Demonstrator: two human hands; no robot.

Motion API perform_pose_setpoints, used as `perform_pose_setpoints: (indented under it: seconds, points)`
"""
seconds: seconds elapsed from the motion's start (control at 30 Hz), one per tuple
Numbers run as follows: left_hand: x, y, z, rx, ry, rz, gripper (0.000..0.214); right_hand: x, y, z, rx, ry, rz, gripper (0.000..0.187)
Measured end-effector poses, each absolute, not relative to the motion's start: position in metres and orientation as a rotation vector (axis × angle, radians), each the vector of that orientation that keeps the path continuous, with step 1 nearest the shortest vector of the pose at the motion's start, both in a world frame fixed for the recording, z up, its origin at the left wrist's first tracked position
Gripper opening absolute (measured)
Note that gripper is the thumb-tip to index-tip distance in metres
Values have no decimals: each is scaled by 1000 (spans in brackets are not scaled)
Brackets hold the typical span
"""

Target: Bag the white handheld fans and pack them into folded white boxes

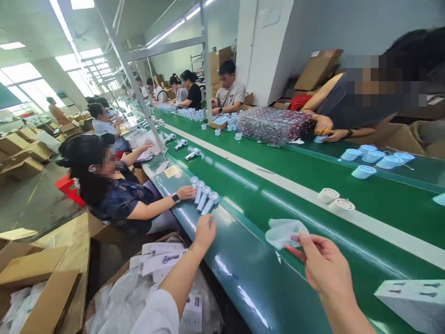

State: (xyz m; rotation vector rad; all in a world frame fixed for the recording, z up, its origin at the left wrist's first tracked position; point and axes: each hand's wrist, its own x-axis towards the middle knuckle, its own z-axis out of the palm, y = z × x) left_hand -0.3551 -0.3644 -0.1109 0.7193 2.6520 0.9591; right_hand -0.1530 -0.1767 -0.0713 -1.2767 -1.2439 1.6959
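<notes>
My right hand (325,262) pinches a crumpled translucent plastic bag (283,233) between thumb and fingers, above the green belt. A small dark reddish patch shows on the bag by my thumb. My left hand (205,233) reaches out over the near ledge, its back towards me and its fingers mostly hidden. Just beyond it, several light-blue handheld fans (210,200) lie side by side on the ledge. The nearest fan's handle ends close to my left hand; whether they touch I cannot tell. A co-worker's hand (187,192) is at the fans' far side.
A green conveyor belt (239,174) runs into the distance, with more fans (193,154) on it. White round parts (342,205) sit on its pale strip. A white printed box (413,301) stands at right. Below left is a carton of plastic bags (118,292). Co-workers line both sides.
</notes>
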Motion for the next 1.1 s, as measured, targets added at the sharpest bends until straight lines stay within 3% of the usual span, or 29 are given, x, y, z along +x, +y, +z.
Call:
perform_pose_setpoints:
  seconds: [0.13,0.3,0.53,0.67,0.83,1.0,1.1]
  points:
    - [-416,-300,-137,410,2723,797,38,-137,-162,-91,-1289,-1552,1702,41]
    - [-419,-287,-145,218,2631,815,31,-152,-172,-130,-1287,-1497,1907,36]
    - [-306,-347,-111,399,2084,1308,53,-192,-182,-125,-1293,-1303,2063,33]
    - [-252,-387,-97,384,1671,1613,44,-197,-209,-107,-1213,-1259,2154,36]
    - [-238,-417,-92,372,1769,1561,31,-179,-246,-80,-1146,-1185,2253,40]
    - [-230,-444,-82,668,2332,1342,16,-156,-293,-64,-1033,-1145,2312,44]
    - [-206,-457,-73,861,2485,1155,23,-145,-328,-63,-911,-1136,2324,50]
